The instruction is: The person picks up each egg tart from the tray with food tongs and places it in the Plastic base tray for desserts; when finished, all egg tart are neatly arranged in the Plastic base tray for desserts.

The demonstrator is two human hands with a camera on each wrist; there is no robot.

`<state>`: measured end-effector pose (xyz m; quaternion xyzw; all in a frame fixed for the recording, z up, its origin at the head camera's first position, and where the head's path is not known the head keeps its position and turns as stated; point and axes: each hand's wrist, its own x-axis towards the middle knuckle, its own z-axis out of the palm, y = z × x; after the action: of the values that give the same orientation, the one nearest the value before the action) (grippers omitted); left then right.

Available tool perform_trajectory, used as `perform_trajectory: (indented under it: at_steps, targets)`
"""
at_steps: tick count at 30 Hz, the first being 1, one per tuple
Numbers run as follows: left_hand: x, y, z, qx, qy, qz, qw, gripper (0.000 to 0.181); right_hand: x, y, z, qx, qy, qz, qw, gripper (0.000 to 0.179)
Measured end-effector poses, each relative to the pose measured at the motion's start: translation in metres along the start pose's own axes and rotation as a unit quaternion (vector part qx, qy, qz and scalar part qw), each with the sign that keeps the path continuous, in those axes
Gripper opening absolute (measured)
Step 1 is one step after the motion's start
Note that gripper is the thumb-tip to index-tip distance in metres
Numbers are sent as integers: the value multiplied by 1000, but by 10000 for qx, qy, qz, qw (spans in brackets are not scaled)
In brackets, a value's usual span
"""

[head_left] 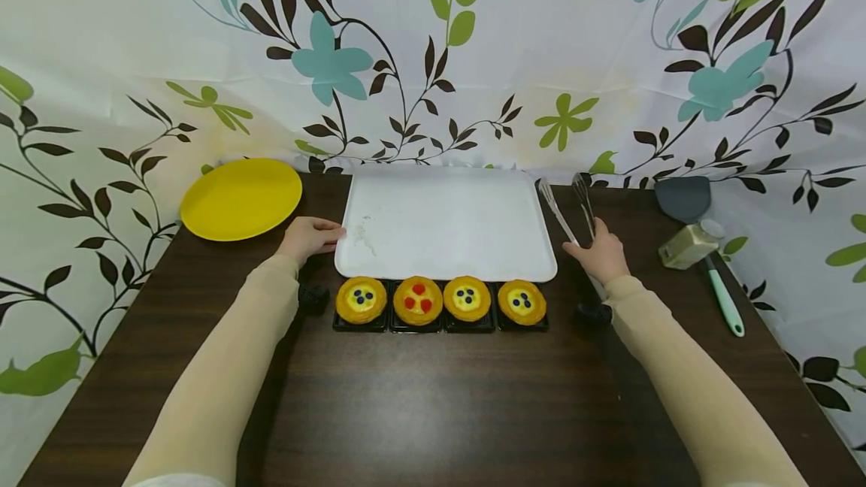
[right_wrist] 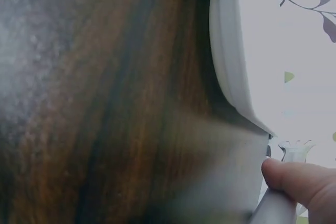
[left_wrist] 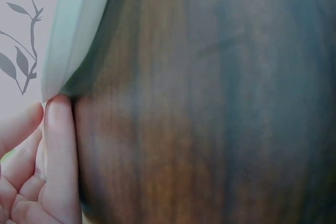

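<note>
A white rectangular tray (head_left: 446,224) lies at the back middle of the dark table. My left hand (head_left: 309,239) is at its left edge, thumb and forefinger pinching the rim, as the left wrist view shows close up. To the right of the tray, my right hand (head_left: 604,252) grips metal tongs (head_left: 558,209); their two arms are spread and the scalloped tips point away from me. The thumb (right_wrist: 294,179) lies against one arm in the right wrist view. Several small tarts (head_left: 417,300) sit in black holders in a row along the tray's front edge, one with red dots, the others with blue.
A yellow oval plate (head_left: 241,199) lies at the back left. On the far right stand a spice jar (head_left: 691,244) with a pale lid and, partly behind it, a turner (head_left: 683,198) with a grey head and mint handle. A leaf-patterned curtain (head_left: 473,58) borders the table.
</note>
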<state>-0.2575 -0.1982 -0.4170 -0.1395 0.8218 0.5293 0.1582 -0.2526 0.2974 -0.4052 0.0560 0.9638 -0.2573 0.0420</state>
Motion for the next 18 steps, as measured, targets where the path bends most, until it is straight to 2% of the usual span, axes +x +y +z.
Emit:
perform_trajectory:
  at_steps: [7, 18]
  targets:
    - [0, 2, 2, 12, -25, -1, 10000, 42, 5, 5, 1, -39, -37, 204, 9998, 87]
    - [2, 0, 1, 76, 6, -28, 10000, 42, 12, 10, 3, -25, -60, 255, 9997, 87]
